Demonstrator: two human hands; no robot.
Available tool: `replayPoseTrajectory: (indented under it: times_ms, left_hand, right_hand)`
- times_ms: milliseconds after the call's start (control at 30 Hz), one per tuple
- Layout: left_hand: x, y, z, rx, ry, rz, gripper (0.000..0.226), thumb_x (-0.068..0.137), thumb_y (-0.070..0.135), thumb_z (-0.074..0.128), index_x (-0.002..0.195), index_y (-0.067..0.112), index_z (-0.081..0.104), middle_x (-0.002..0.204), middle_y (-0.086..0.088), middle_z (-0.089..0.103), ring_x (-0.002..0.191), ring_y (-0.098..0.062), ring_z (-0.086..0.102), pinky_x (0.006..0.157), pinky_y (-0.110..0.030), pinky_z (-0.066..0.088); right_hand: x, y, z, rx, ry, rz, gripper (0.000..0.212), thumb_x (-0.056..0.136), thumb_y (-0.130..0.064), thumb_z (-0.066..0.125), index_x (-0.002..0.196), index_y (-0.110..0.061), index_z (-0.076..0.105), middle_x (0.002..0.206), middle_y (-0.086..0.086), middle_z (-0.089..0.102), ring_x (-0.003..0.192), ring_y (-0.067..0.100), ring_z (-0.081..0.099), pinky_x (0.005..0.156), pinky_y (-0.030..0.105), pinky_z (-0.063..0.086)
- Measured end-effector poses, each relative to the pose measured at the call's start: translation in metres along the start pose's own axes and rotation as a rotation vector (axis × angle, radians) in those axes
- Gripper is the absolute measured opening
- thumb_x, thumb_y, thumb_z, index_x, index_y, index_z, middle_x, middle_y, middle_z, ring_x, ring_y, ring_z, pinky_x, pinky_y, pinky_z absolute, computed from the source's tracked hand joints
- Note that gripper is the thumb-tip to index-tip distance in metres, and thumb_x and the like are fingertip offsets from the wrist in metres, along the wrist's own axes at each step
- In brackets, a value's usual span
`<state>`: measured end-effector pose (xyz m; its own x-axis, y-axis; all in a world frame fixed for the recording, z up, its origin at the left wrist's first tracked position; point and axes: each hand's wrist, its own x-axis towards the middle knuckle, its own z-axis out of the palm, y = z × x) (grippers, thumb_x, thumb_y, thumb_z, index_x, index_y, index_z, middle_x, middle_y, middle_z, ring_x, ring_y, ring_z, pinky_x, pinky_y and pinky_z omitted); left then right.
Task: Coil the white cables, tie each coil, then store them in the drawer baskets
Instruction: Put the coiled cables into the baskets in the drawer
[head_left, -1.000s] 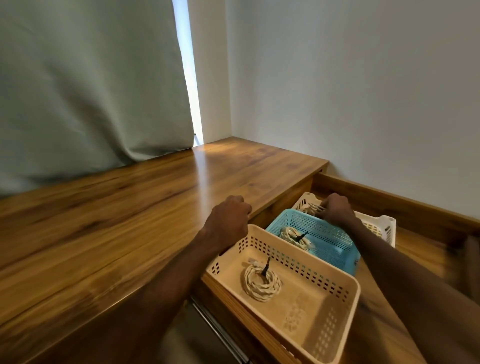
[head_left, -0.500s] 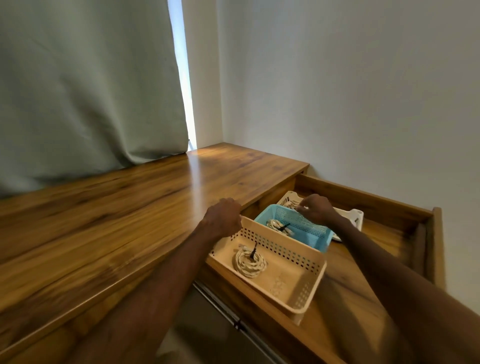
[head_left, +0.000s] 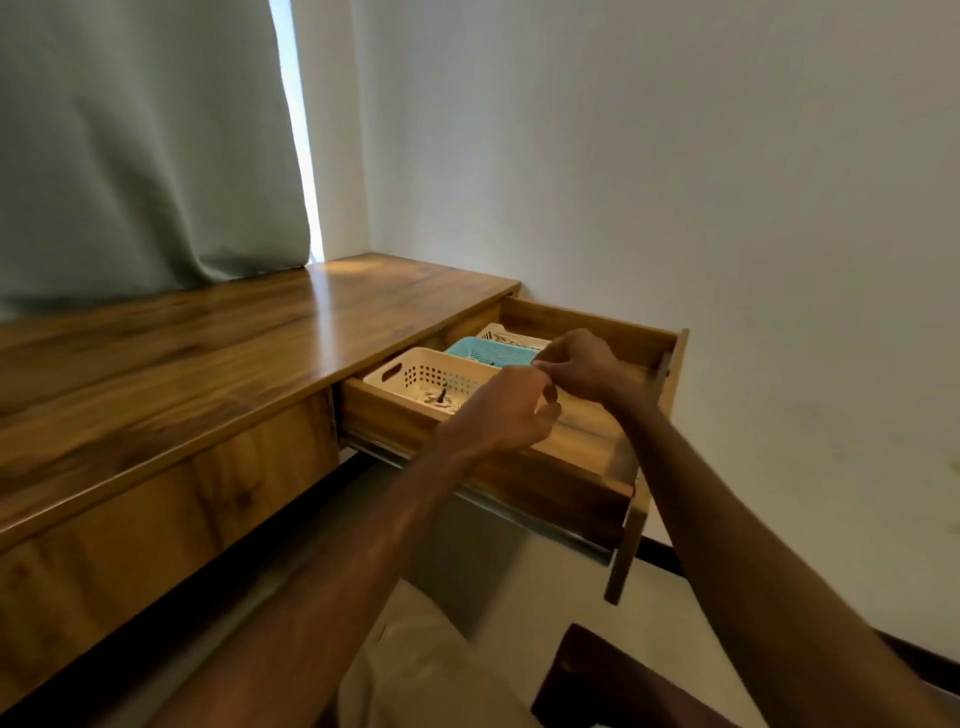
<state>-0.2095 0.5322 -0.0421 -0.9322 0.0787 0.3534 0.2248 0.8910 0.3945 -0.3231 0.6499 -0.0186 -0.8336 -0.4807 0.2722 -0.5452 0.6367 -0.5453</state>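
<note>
At the upper left of my view hangs a grey-green curtain (head_left: 145, 145) above the wooden desk top (head_left: 208, 353). In the centre the drawer (head_left: 587, 447) stands open, with a beige basket (head_left: 415, 371) holding a coiled white cable (head_left: 441, 401) bound by a dark tie. Behind it sit a blue basket (head_left: 488, 351) and a white basket (head_left: 514, 336). My left hand (head_left: 506, 410) and right hand (head_left: 587, 366) meet over the drawer with their fingers curled. I cannot tell whether either grips anything.

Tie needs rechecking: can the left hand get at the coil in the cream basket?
Probably yes: the drawer is open, the cream basket is uncovered, and the left hand hovers beside the coil, nothing between.
</note>
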Motion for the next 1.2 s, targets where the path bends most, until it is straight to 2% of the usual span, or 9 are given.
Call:
replayPoseTrajectory:
  times_ms: [100, 200, 300, 400, 533, 700, 867, 1033, 1200]
  left_hand:
    - [-0.02, 0.032, 0.025, -0.085, -0.122, 0.053, 0.027, 0.095, 0.025, 0.067, 0.118, 0.013, 0.068, 0.119, -0.002, 0.069, 0.112, -0.015, 0.063, 0.102, -0.034, 0.051]
    - [-0.03, 0.052, 0.047, -0.099, -0.283, 0.082, 0.029, 0.091, 0.027, 0.07, 0.115, 0.012, 0.066, 0.109, -0.002, 0.07, 0.099, -0.013, 0.067, 0.091, -0.033, 0.057]
    - [-0.034, 0.06, 0.065, 0.057, -0.292, 0.108, 0.024, 0.087, 0.034, 0.072, 0.1, 0.014, 0.066, 0.093, 0.0, 0.068, 0.085, -0.013, 0.065, 0.087, -0.032, 0.055]
    - [-0.033, 0.056, 0.078, 0.178, -0.196, 0.152, 0.031, 0.08, 0.046, 0.071, 0.089, 0.017, 0.069, 0.079, 0.002, 0.068, 0.075, -0.012, 0.064, 0.083, -0.035, 0.057]
    - [-0.029, 0.052, 0.076, 0.189, -0.181, 0.151, 0.029, 0.074, 0.048, 0.072, 0.078, 0.019, 0.068, 0.069, 0.004, 0.065, 0.065, -0.01, 0.061, 0.075, -0.032, 0.058]
    - [-0.025, 0.033, 0.068, 0.231, -0.166, 0.142, 0.035, 0.075, 0.049, 0.075, 0.089, 0.018, 0.069, 0.081, 0.002, 0.066, 0.078, -0.012, 0.06, 0.08, -0.03, 0.055]
    - [-0.024, -0.008, 0.055, 0.327, -0.118, 0.067, 0.074, 0.065, 0.058, 0.073, 0.124, 0.015, 0.059, 0.128, -0.004, 0.056, 0.118, -0.018, 0.048, 0.099, -0.034, 0.05]
    - [-0.028, -0.046, 0.03, 0.411, -0.031, -0.138, 0.125, 0.068, 0.067, 0.074, 0.16, 0.01, 0.011, 0.169, -0.011, -0.002, 0.156, -0.031, -0.007, 0.124, -0.047, 0.009]
    - [-0.028, -0.09, -0.003, 0.584, -0.009, -0.36, 0.144, 0.066, 0.083, 0.063, 0.159, 0.002, -0.01, 0.165, -0.021, -0.027, 0.152, -0.036, -0.028, 0.121, -0.048, -0.014]
  right_hand:
    - [-0.061, 0.011, 0.009, 0.154, 0.311, 0.093, 0.02, 0.093, -0.015, 0.068, 0.11, -0.008, 0.074, 0.116, 0.0, 0.071, 0.082, 0.016, 0.072, 0.058, 0.013, 0.055]
    - [-0.107, 0.037, 0.023, 0.07, 0.583, 0.209, 0.037, 0.082, -0.018, 0.067, 0.118, -0.009, 0.069, 0.124, 0.014, 0.067, 0.109, 0.032, 0.065, 0.093, 0.044, 0.057]
    - [-0.131, 0.056, 0.032, 0.103, 0.54, 0.443, 0.052, 0.087, -0.027, 0.069, 0.131, -0.004, 0.054, 0.131, 0.015, 0.056, 0.122, 0.034, 0.053, 0.095, 0.043, 0.049]
    - [-0.132, 0.066, 0.044, 0.366, 0.398, 0.577, 0.047, 0.097, -0.032, 0.061, 0.132, -0.001, 0.049, 0.125, 0.014, 0.06, 0.112, 0.034, 0.06, 0.084, 0.036, 0.047]
    - [-0.12, 0.067, 0.054, 0.377, 0.423, 0.632, 0.036, 0.099, -0.03, 0.054, 0.121, -0.001, 0.053, 0.116, 0.017, 0.063, 0.099, 0.032, 0.06, 0.078, 0.035, 0.042]
    - [-0.106, 0.054, 0.065, 0.387, 0.407, 0.674, 0.033, 0.1, -0.028, 0.054, 0.123, -0.004, 0.051, 0.116, 0.014, 0.062, 0.105, 0.033, 0.061, 0.08, 0.037, 0.044]
    - [-0.081, 0.03, 0.092, 0.393, 0.374, 0.608, 0.039, 0.098, -0.028, 0.052, 0.128, -0.004, 0.048, 0.126, 0.016, 0.061, 0.11, 0.034, 0.06, 0.087, 0.038, 0.047]
    - [-0.05, 0.0, 0.128, 0.483, 0.307, 0.535, 0.055, 0.096, -0.041, 0.049, 0.139, -0.007, 0.038, 0.134, 0.016, 0.057, 0.112, 0.032, 0.063, 0.095, 0.05, 0.055]
    - [-0.013, -0.027, 0.162, 0.606, 0.22, 0.479, 0.055, 0.102, -0.033, 0.047, 0.147, -0.007, 0.029, 0.136, 0.021, 0.058, 0.077, 0.018, 0.071, 0.053, 0.024, 0.054]
